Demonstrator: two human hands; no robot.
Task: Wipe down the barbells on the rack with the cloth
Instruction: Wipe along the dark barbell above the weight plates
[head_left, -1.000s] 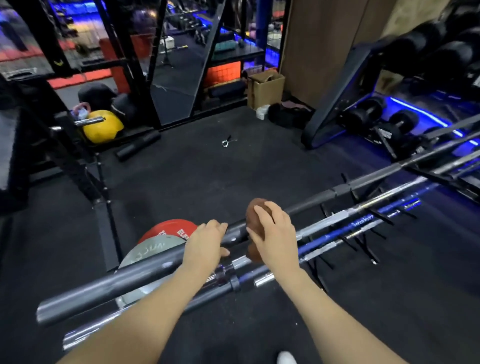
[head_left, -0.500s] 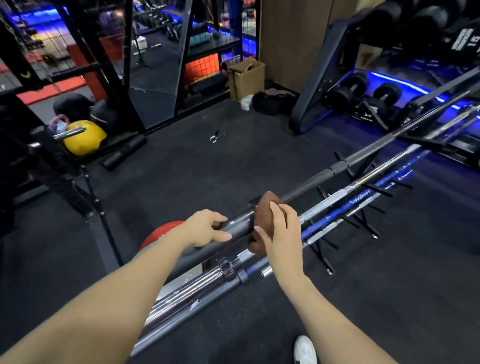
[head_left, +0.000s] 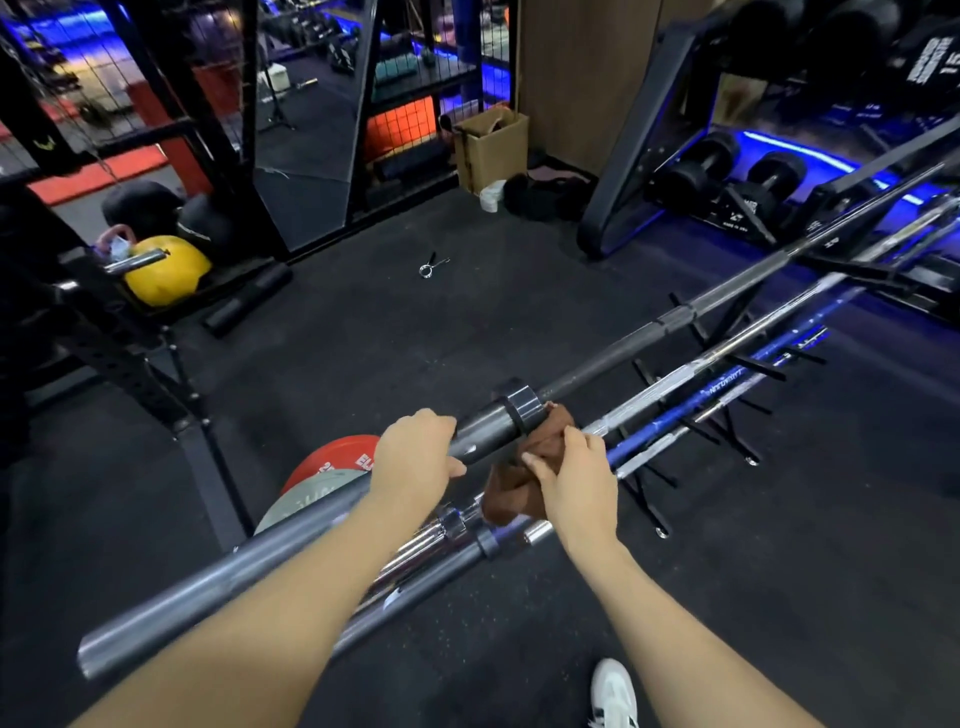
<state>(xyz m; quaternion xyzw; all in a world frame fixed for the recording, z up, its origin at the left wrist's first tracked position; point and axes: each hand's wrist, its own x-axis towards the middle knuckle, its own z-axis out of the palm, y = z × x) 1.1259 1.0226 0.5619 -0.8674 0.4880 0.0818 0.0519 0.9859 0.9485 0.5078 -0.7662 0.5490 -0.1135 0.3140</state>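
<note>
A long dark grey barbell (head_left: 613, 361) runs from lower left to upper right as the top bar on a low black rack (head_left: 727, 415). My left hand (head_left: 415, 449) grips its thick sleeve just left of the collar. My right hand (head_left: 579, 475) holds a brown cloth (head_left: 511, 491) bunched just below and right of the collar; whether it touches the bar I cannot tell. Chrome and blue barbells (head_left: 691, 408) lie below, parallel to the top one.
A red plate (head_left: 332, 457) and a grey plate (head_left: 301, 501) lean behind the bars. A spring collar (head_left: 431, 266) lies on the black floor. Dumbbells (head_left: 727, 171) sit on a rack at right; a yellow ball (head_left: 163, 267) and a cardboard box (head_left: 491, 143) lie farther back. A white shoe (head_left: 615, 693) shows at the bottom.
My right hand and the cloth have come off the top of the barbell's sleeve to a spot just below and past the collar. My left hand keeps its grip. The view has shifted.
</note>
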